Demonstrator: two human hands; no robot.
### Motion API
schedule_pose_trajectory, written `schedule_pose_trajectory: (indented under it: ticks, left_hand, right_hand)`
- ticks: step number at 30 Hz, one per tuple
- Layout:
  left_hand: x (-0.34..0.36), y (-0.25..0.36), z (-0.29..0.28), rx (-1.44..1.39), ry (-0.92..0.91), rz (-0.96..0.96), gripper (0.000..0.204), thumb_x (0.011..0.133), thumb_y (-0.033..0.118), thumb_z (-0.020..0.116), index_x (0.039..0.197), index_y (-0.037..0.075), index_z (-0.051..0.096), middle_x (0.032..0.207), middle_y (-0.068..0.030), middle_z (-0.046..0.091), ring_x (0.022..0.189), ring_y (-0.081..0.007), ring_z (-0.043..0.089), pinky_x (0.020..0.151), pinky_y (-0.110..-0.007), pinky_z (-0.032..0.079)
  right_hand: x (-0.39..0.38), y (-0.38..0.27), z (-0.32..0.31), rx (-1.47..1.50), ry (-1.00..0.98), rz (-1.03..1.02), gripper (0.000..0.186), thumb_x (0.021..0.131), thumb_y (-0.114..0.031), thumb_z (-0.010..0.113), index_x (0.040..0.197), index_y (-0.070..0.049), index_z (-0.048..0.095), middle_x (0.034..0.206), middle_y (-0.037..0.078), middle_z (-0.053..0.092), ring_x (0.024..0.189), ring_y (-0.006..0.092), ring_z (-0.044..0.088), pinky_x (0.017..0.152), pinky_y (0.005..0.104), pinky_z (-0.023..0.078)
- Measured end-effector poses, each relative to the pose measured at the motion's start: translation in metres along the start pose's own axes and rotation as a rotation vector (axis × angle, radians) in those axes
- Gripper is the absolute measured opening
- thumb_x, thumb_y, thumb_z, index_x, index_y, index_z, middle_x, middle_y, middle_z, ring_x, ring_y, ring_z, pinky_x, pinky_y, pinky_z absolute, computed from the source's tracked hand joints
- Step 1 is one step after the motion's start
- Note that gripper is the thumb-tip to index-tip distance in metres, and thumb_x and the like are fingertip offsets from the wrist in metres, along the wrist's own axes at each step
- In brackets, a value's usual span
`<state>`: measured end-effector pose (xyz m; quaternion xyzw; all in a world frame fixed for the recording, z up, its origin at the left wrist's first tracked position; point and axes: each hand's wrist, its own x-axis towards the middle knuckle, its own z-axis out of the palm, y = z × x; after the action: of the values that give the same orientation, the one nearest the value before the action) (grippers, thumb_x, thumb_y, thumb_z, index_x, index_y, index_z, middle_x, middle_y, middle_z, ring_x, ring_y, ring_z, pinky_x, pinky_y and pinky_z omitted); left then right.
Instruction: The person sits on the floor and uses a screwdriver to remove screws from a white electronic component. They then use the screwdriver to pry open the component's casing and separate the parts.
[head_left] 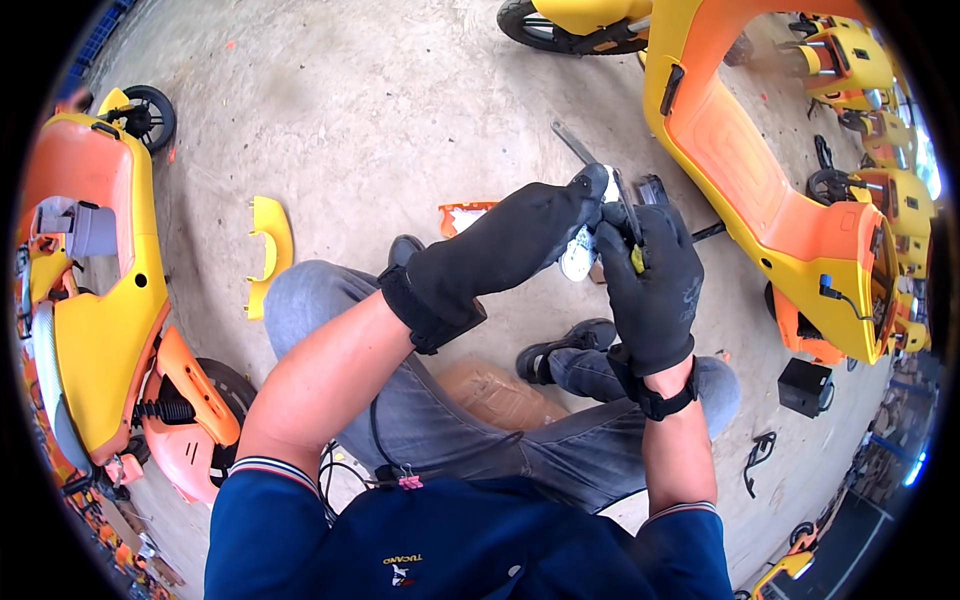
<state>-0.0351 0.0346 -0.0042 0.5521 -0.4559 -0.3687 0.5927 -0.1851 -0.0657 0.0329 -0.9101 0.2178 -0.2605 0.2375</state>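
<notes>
My left hand (530,225), in a black glove, is closed on a small white rounded part (576,260) with a speckled middle, largely covered by the fingers. My right hand (655,280), also gloved, is closed around a slim dark tool (625,200) with a bit of yellow (637,260) at the fingers, held against the white part. A long flat metal bar (572,140) shows just beyond the fingertips; I cannot tell whether it is held. An orange piece with white (460,215) lies on the floor past my left hand.
Yellow-orange scooter bodies stand at left (110,350) and right (760,170), with more along the right rim (850,70). A yellow trim piece (270,250), a black box (805,385) and a black bracket (760,455) lie on the concrete. Cardboard (490,390) is under my legs.
</notes>
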Motion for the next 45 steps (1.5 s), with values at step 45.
schedule_pose_trajectory:
  ticks: [45]
  left_hand:
    - [0.002,0.014,-0.005,-0.291,-0.148,-0.271,0.023,0.096,0.011,0.067,0.114,-0.004,0.069,0.098,-0.0079,0.075,0.089,-0.0092,0.068,0.077,-0.024,0.053]
  right_hand:
    - [-0.021,0.002,-0.002,0.444,0.014,0.356,0.019,0.087,-0.004,0.074,0.105,0.000,0.069,0.091,0.007,0.063,0.082,0.0149,0.060,0.071,0.0286,0.048]
